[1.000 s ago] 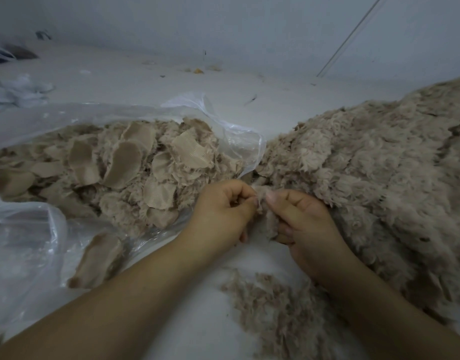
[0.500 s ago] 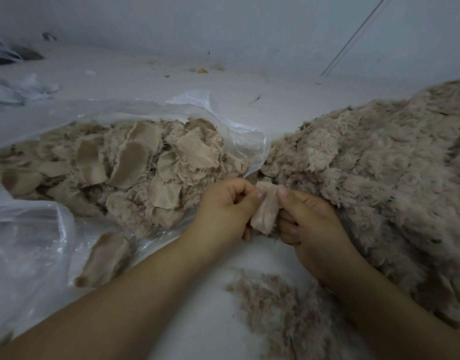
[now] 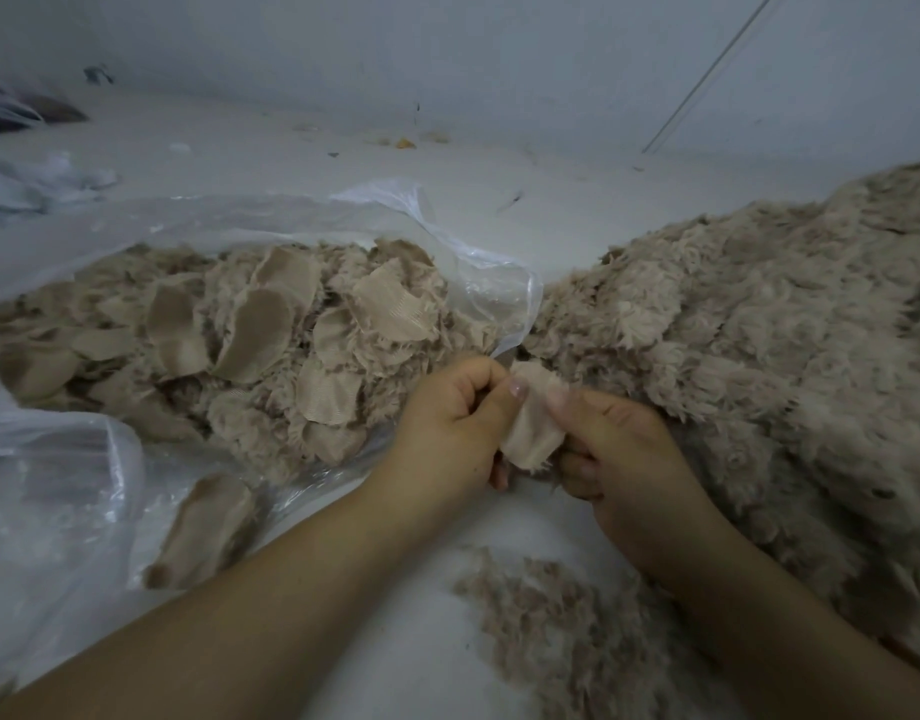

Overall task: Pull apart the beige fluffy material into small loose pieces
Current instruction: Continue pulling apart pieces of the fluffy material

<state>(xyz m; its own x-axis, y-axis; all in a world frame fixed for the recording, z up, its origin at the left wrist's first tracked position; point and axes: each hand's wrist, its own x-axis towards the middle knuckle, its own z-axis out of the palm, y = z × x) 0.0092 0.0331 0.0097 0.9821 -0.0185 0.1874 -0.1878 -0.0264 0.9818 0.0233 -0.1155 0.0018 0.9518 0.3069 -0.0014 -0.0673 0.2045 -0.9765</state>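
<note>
A small beige scrap (image 3: 530, 428), smooth backing toward me, sits pinched between my two hands, its long axis running up and away from me. My left hand (image 3: 455, 423) grips its left edge, thumb on top; my right hand (image 3: 616, 449) clamps the right edge. Both are equally near, so I judge the pull goes sideways. The fluffy heap (image 3: 759, 345) lies right, the bag (image 3: 58, 501) of scraps left, loose fluff (image 3: 551, 615) below.

Bag (image 3: 73, 491) w/ pieces (image 3: 271, 345) left, fluffy pile (image 3: 759, 356) right
</note>
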